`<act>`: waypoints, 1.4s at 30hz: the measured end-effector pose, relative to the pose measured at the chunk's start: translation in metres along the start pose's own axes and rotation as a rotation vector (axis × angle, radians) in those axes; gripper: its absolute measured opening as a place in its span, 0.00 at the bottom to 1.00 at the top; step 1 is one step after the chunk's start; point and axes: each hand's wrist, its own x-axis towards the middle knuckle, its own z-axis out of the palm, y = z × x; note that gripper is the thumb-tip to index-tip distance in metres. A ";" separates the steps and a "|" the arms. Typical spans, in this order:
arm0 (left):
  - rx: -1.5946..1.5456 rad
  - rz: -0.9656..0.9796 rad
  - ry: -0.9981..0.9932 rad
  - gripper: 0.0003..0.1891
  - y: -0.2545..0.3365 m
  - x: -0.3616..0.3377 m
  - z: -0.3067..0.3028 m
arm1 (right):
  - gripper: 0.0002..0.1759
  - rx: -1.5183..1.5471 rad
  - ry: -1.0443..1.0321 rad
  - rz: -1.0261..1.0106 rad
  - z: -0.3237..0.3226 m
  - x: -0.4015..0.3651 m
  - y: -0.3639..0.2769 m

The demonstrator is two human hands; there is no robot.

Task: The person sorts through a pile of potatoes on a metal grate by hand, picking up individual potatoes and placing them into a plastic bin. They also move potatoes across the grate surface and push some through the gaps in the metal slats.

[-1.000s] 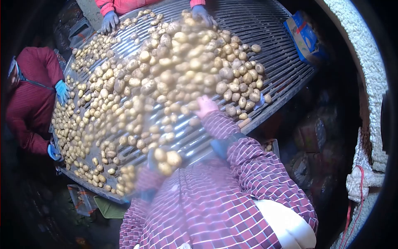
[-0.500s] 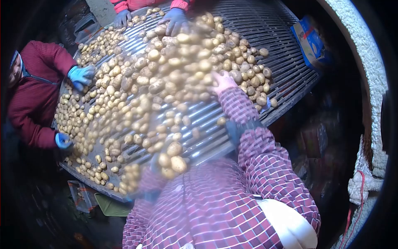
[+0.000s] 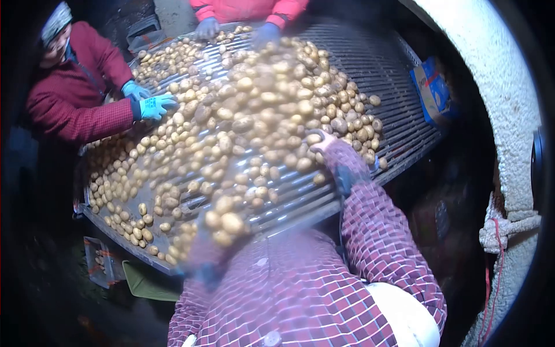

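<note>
Potatoes [image 3: 338, 124] across a broad slatted table [image 3: 399, 92], heaped thickest in the middle and toward the right, looser and smaller toward the left edge. Blurred across the centre, with single outlines hard to tell there. Right hand [image 3: 321, 141] at the near right side of the heap, palm down, fingers curled narrow around one potato [image 3: 314, 137], with other potatoes close about. Dark band [image 3: 345, 178] around the checked right sleeve [image 3: 378, 222]. Left hand [image 3: 203, 224] at the near edge, badly blurred, beside a cluster of larger potatoes [image 3: 231, 222]; impossible to tell whether wide, narrow or closed on any of them. More small potatoes just left of that cluster, along the near rim.

At the left side, a person in a dark red jacket [image 3: 75, 110], with two light-blue gloves [image 3: 155, 107] over the left part of the heap, one nearer than the other. At the far side, a person in a bright pink-red jacket [image 3: 248, 8], with one blue-grey glove [image 3: 207, 28] by the far rim and another, blurred, at the far end of the heap. Blue-and-brown box [image 3: 430, 89] at the table's right edge. Below the near left rim, a clear crate [image 3: 103, 261] beside a green container [image 3: 150, 281]. Far right, a rough whitish post [image 3: 511, 81] and a hanging red cord [image 3: 498, 254].
</note>
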 end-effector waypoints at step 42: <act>0.539 1.095 1.018 0.22 0.164 -0.172 -0.250 | 0.20 0.498 0.412 -0.239 0.177 -0.088 -0.139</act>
